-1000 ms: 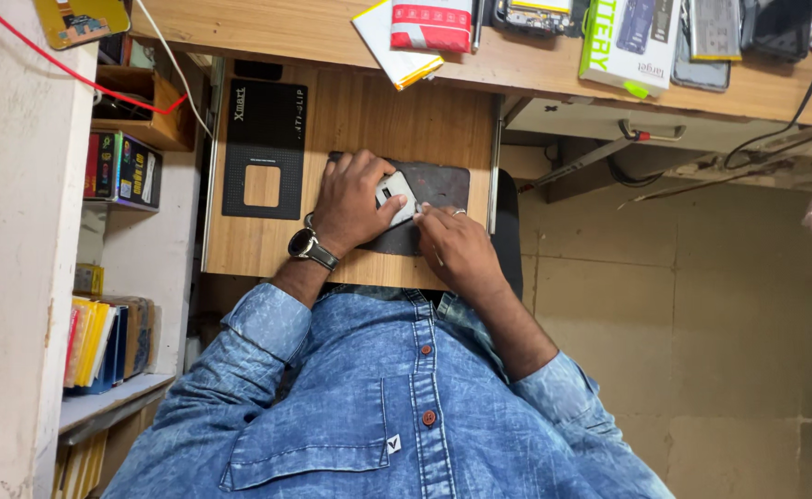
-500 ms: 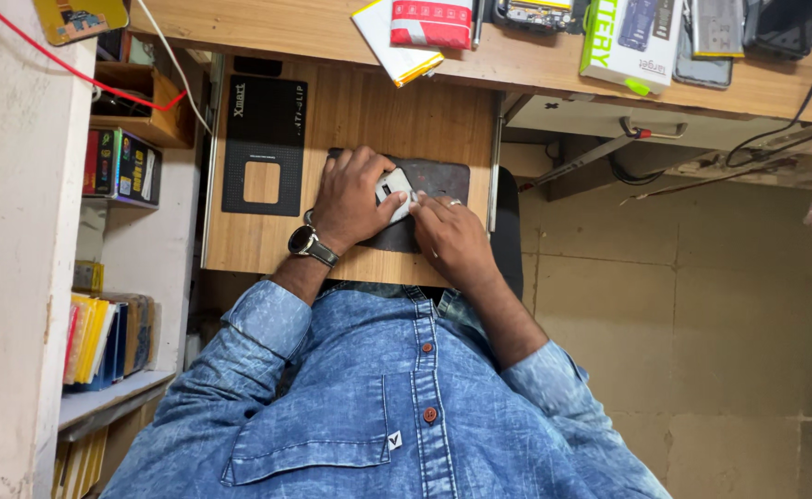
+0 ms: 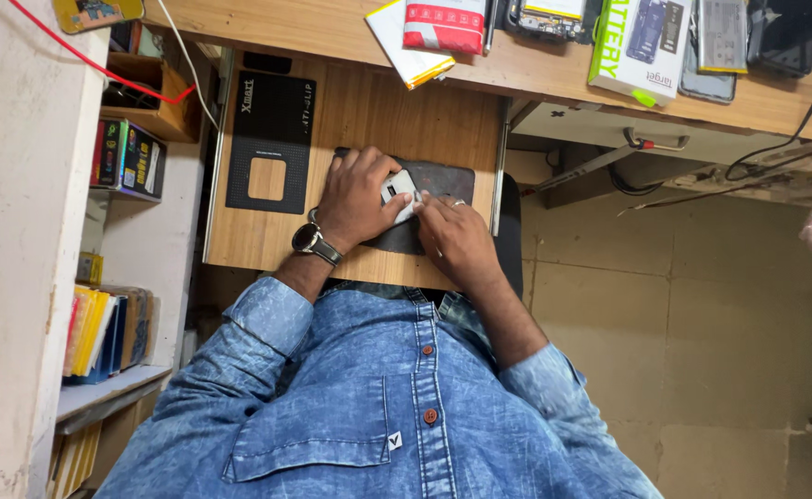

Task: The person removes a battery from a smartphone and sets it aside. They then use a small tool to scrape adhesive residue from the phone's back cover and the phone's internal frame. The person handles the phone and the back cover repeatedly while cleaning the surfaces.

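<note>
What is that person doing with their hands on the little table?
A person in a blue denim shirt sits at a small wooden pull-out board. The left hand, with a wristwatch on its wrist, holds a small white gadget over a dark mat. The right hand touches the gadget's edge with its fingertips. A second black mat lies beside them, and boxes and phones sit on the desk above.
</note>
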